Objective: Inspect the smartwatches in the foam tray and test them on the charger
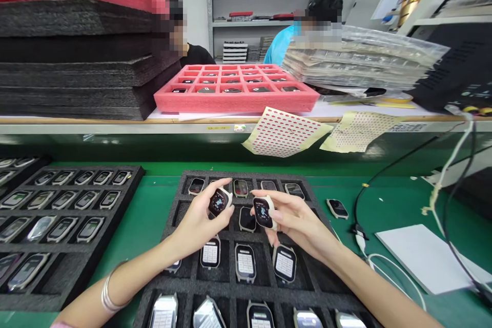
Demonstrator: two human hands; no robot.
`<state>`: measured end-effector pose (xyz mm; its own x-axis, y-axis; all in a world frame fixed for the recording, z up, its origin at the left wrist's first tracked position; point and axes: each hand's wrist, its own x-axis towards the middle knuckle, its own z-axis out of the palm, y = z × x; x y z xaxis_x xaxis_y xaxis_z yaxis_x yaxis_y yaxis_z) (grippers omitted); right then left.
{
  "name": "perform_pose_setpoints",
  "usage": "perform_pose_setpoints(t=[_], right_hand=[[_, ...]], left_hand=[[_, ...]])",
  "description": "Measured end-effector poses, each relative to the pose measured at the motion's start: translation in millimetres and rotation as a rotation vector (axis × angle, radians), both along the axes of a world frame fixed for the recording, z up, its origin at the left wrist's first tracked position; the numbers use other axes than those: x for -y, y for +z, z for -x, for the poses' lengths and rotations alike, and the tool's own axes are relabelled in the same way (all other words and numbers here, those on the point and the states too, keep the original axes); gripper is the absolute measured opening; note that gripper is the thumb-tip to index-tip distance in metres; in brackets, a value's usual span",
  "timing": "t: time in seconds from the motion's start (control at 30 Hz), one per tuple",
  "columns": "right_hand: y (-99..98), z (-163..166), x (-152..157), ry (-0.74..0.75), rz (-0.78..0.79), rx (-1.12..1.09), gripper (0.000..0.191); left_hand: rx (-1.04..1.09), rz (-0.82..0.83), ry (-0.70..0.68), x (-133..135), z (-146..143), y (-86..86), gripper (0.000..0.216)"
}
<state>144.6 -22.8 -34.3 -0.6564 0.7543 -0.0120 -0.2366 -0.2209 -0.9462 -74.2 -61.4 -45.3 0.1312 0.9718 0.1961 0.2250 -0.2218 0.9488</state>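
Between its thumb and fingers my left hand (200, 220) grips a strapless smartwatch (220, 202) with a lit dark dial. A similar smartwatch (264, 212) is pinched in my right hand (295, 218), its screen also lit. Both are raised above a black foam tray (226, 283) with square compartments. Inside the tray lie several more watches; a watch in the middle row (245, 262) shows a white screen with a grid, while those at the back are dark. My hands and forearms cover some compartments.
At left stands another foam tray (73, 246) of watches. A single watch (337, 208), cables (359, 233) and a white pad (434, 256) lie at right. The shelf ahead holds a pink foam tray (236, 101), stacked black foam (69, 77) and hanging sticker sheets (286, 133). Two people sit beyond.
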Motion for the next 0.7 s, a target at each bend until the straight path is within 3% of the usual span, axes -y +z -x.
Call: perform_pose_setpoints(t=[0.7], right_hand=[[1.1, 1.2, 3.6, -0.081, -0.041, 0.085, 0.042]], left_hand=[[-0.049, 0.018, -0.061, 6.9, 2.3, 6.3, 0.042]])
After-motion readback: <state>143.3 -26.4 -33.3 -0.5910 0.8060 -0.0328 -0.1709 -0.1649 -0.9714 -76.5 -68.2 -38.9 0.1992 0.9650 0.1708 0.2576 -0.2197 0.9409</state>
